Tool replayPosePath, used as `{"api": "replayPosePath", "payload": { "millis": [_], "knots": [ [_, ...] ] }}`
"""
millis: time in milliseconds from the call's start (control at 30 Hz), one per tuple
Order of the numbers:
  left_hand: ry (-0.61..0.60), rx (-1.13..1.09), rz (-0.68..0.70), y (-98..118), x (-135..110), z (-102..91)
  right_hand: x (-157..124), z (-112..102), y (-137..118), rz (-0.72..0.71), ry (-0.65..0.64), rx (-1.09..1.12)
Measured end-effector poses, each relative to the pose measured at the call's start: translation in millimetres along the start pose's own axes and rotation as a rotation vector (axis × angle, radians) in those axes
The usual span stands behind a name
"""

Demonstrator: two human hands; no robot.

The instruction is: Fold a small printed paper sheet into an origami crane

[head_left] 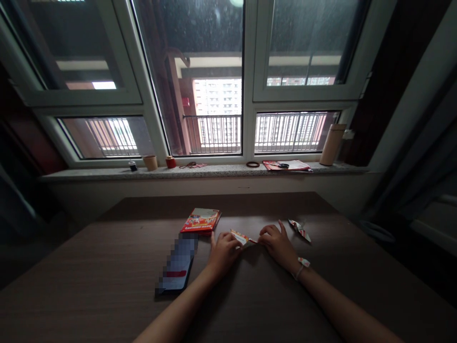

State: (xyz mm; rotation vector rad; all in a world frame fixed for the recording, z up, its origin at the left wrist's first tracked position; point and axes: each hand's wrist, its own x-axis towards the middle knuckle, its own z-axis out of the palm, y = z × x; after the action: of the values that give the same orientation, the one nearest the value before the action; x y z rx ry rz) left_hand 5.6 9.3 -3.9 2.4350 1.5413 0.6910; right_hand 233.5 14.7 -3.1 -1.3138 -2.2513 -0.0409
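Note:
A small folded piece of printed paper (240, 236), white with red and orange, is held between my two hands just above the table. My left hand (224, 250) pinches its left part, the thumb and fingers closed on it. At its narrow right tip, my right hand (276, 242) has its fingertips closed, with one finger raised. A bracelet (303, 262) circles my right wrist. Left of my left hand lies a stack of red printed paper (202, 221). Another folded paper piece (300, 230), white and red, rests just beyond my right hand.
A phone (178, 264), partly blurred out, lies on the brown table (117, 267) left of my left forearm. Along the windowsill (221, 172) stand a paper cup (150, 163), a red jar (170, 162), a ring-shaped bracelet (253, 164), scissors (283, 166) on papers, and a tall bottle (332, 144).

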Motion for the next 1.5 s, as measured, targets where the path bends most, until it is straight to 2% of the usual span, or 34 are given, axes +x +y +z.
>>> {"api": "replayPosePath", "payload": {
  "millis": [300,500,633,833,1000,1100,1233,1500],
  "knots": [
    [0.010,-0.087,-0.008,-1.4,0.5,1.3,-5.2,5.9,-7.2,0.000,-0.082,0.175],
    [-0.032,-0.082,0.020,-4.5,0.4,2.9,-1.3,7.9,-4.4,0.037,-0.115,0.159],
    [-0.017,-0.058,-0.012,-1.2,-0.9,0.3,-0.7,4.4,-1.0,0.035,-0.126,0.140],
    [-0.042,-0.044,-0.003,-0.2,-1.7,0.5,-1.5,5.3,0.3,0.083,-0.131,0.198],
    [0.005,0.007,0.001,-1.1,-3.2,4.4,-1.3,2.1,-4.6,0.087,-0.116,0.203],
    [-0.001,0.020,0.045,-1.1,-3.5,2.6,-1.7,-3.2,-3.9,0.019,-0.119,0.267],
    [-0.026,0.028,0.075,-0.7,-3.6,-1.2,-3.9,-9.4,3.1,-0.172,-0.212,0.393],
    [-0.067,0.049,0.097,-2.0,-3.8,1.1,-1.2,-17.8,-3.3,-0.181,-0.296,0.219]
  ]
}}
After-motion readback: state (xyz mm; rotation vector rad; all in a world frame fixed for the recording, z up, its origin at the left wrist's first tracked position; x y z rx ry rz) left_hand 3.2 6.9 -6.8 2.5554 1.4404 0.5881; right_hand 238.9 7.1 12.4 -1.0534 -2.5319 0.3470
